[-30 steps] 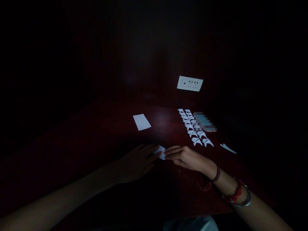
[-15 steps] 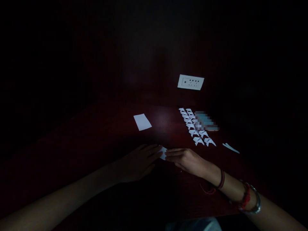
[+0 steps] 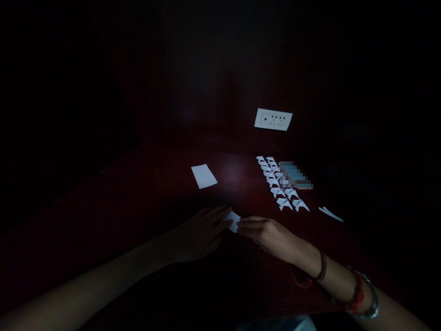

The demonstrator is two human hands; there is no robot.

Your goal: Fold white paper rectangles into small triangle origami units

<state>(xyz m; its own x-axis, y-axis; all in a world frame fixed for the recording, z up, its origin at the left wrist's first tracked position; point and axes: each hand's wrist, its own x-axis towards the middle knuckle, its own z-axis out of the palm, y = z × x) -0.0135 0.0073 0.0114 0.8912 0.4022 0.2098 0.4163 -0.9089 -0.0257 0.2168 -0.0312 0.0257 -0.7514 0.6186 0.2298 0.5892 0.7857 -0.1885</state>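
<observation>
In dim light, both my hands rest on a dark red table (image 3: 138,207) with a small white piece of paper (image 3: 234,220) between them. My left hand (image 3: 198,232) lies flat with fingers stretched toward the paper's left edge, touching it. From the right, my right hand (image 3: 267,232) presses its fingertips together on the paper; the wrist wears red threads and bangles. Most of the paper is hidden under the fingers.
A white paper sheet (image 3: 204,176) lies further back. Two rows of several small folded white paper pieces (image 3: 281,189) sit to the right, beside a phone (image 3: 295,174). A white paper scrap (image 3: 330,214) lies far right. A white wall socket (image 3: 273,119) is behind.
My right forearm has slid further right and down, while both hands stay at the small paper, which has shifted slightly under the fingers.
</observation>
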